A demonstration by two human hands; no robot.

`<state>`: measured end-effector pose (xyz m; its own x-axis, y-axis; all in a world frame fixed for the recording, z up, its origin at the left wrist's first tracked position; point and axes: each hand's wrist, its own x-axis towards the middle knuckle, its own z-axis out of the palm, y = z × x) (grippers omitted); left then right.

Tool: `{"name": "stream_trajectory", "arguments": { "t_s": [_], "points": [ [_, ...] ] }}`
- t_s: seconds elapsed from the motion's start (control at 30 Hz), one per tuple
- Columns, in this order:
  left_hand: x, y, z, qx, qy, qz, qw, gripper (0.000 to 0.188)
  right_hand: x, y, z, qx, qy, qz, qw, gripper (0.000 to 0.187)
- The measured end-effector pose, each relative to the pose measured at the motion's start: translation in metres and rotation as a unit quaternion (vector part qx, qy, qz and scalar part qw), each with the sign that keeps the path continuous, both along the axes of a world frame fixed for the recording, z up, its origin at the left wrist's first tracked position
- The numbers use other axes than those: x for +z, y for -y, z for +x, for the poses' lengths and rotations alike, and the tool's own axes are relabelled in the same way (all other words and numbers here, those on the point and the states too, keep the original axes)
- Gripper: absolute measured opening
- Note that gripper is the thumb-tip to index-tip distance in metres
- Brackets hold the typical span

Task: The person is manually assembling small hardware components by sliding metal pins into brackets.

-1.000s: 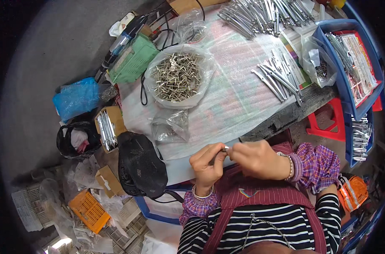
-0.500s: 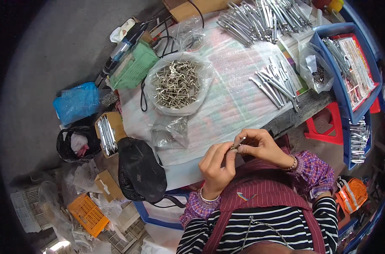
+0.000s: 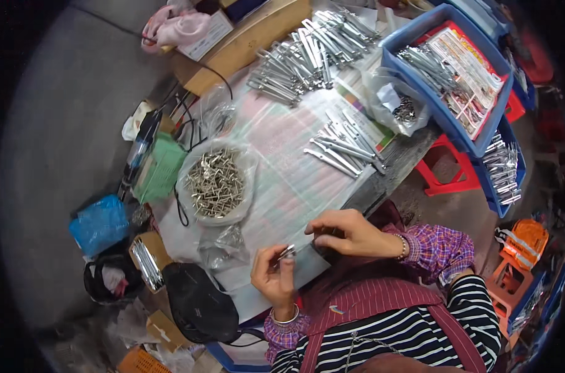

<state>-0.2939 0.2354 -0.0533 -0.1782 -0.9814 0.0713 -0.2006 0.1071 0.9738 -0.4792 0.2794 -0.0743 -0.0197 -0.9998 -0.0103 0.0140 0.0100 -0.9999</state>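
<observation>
Silvery metal piece (image 3: 287, 251) in the narrow pinch of left hand (image 3: 275, 277), right hand (image 3: 352, 234) nearby, loosely wide.

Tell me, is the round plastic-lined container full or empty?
The container looks full: small metal pins spread across it, hiding its bottom.

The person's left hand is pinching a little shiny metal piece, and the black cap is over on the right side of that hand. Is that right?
Not quite: the black cap is on the left side of the left hand, as the head view shows. That hand is pinching a little shiny metal piece.
</observation>
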Motion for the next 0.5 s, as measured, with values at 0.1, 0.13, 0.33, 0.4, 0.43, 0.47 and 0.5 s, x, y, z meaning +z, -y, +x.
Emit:
{"name": "stream_trajectory", "arguments": {
  "t_s": [0.1, 0.13, 0.33, 0.4, 0.43, 0.47, 0.5],
  "points": [
    [0.009, 0.009, 0.004, -0.059, 0.098, -0.036, 0.993, 0.012, -0.001, 0.000, -0.021, -0.049, -0.237, -0.081, 0.967, 0.020],
    [0.009, 0.011, 0.003, -0.059, 0.100, -0.038, 0.993, 0.012, -0.002, 0.003, -0.027, -0.071, -0.311, -0.102, 0.942, 0.020],
    [0.008, 0.020, -0.012, -0.062, 0.130, -0.053, 0.988, 0.005, -0.017, 0.049, -0.051, -0.168, -0.475, -0.104, 0.858, 0.016],
    [0.004, 0.019, -0.013, -0.079, 0.139, -0.061, 0.985, 0.004, -0.026, 0.061, -0.051, -0.174, -0.502, -0.084, 0.843, 0.013],
    [0.003, 0.019, -0.013, -0.089, 0.134, -0.061, 0.985, 0.004, -0.030, 0.065, -0.051, -0.161, -0.507, -0.077, 0.843, 0.012],
    [0.004, 0.018, -0.009, -0.078, 0.149, -0.061, 0.984, 0.004, -0.033, 0.071, -0.048, -0.144, -0.510, -0.074, 0.845, 0.010],
    [0.003, 0.018, -0.009, -0.072, 0.160, -0.060, 0.983, 0.003, -0.032, 0.074, -0.047, -0.135, -0.501, -0.070, 0.852, 0.009]
  ]
}}
